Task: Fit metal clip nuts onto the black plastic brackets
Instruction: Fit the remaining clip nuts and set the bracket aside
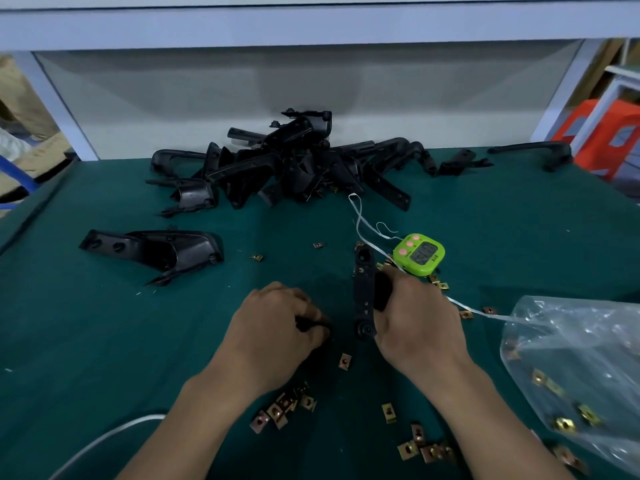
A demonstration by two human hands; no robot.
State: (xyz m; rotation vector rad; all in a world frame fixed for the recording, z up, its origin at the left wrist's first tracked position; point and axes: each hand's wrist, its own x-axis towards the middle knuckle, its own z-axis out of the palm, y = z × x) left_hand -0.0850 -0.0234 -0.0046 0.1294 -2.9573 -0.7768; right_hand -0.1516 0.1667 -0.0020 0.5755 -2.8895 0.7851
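My right hand grips a long black plastic bracket that stands on edge on the green mat, its holed face turned left. My left hand is curled around the dark end of a bracket part just left of it. Brass-coloured metal clip nuts lie loose under my left wrist, with more clip nuts near my right forearm and a single clip nut between my hands. Whether a nut is pinched in my fingers is hidden.
A heap of black brackets fills the back centre. One wide bracket lies at the left. A green digital timer with a white cord sits behind my right hand. A clear plastic bag of nuts lies at the right.
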